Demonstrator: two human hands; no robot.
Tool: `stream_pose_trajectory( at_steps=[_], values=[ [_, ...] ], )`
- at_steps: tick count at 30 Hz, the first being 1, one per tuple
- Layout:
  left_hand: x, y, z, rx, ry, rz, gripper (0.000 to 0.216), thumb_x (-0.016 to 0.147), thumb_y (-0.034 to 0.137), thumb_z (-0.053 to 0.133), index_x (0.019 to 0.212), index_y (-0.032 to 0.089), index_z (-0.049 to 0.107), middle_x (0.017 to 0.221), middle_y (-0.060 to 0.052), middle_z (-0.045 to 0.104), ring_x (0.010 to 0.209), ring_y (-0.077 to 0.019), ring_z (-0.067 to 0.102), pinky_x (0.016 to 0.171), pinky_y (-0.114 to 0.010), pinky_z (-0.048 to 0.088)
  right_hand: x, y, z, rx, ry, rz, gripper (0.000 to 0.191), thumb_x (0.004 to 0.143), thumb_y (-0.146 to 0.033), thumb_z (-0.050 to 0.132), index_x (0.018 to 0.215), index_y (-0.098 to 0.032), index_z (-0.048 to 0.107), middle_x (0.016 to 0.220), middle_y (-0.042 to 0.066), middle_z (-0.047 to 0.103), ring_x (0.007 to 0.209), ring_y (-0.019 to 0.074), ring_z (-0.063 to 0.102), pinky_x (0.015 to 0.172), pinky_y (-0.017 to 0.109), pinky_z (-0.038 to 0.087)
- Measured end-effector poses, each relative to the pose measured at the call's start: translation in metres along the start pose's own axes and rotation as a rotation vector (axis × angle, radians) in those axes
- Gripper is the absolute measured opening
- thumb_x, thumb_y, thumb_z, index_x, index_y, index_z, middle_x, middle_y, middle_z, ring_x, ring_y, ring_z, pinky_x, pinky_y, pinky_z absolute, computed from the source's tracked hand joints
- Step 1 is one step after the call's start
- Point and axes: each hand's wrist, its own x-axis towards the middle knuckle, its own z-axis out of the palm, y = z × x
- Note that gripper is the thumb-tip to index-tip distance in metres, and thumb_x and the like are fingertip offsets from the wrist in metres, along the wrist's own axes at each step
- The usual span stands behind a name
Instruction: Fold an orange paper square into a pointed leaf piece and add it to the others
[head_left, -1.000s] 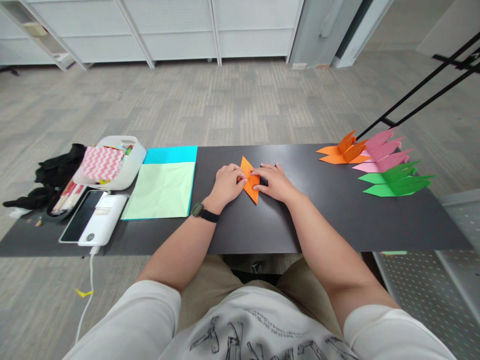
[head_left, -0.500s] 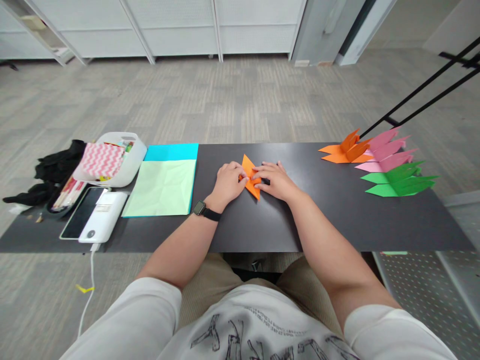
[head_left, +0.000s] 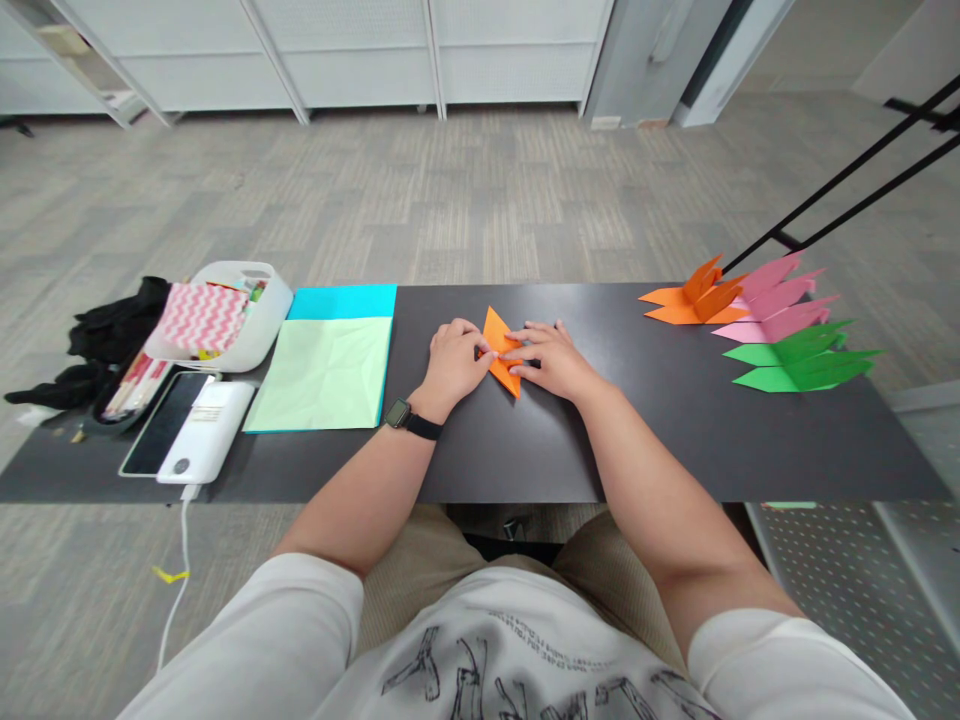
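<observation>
A folded orange paper piece lies flat on the dark table, near its middle. My left hand presses on the paper's left side with curled fingers. My right hand rests on its right side, fingertips pinching and pressing a fold. Both hands hold the piece down between them. A watch sits on my left wrist.
Light green paper over cyan paper lies left of my hands. Farther left are a white basket, a phone, a white power bank and black cloth. Finished orange, pink and green folded pieces sit at right.
My fingers have shifted slightly on the orange paper, pressing the fold closer to its centre. The view has tilted a little.
</observation>
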Motion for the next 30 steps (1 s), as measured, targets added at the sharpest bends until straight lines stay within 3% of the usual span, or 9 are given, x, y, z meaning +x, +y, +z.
stream_pose_trajectory(
  at_steps=[24, 30],
  values=[
    [0.0081, -0.0015, 0.0034, -0.056, 0.006, -0.07, 0.013, 0.087, 0.037, 0.085, 0.08, 0.028, 0.08, 0.122, -0.005, 0.068, 0.119, -0.0294, 0.06, 0.115, -0.052, 0.048, -0.0001, 0.0045, 0.0043, -0.007, 0.004, -0.027, 0.034, 0.097, -0.029, 0.08, 0.122, -0.051, 0.081, 0.153, -0.001, 0.065, 0.156, 0.037, 0.044, 0.129, 0.081, 0.014],
    [0.0075, -0.0046, 0.0012, -0.059, 0.01, -0.048, 0.005, 0.095, 0.031, 0.077, 0.098, 0.027, 0.078, 0.12, -0.006, 0.069, 0.118, -0.0285, 0.062, 0.114, -0.05, 0.048, 0.0008, 0.0074, 0.0076, -0.008, 0.017, -0.01, 0.032, 0.097, -0.031, 0.078, 0.122, -0.05, 0.081, 0.153, 0.0, 0.064, 0.157, 0.0375, 0.044, 0.129, 0.082, 0.014]
  ],
)
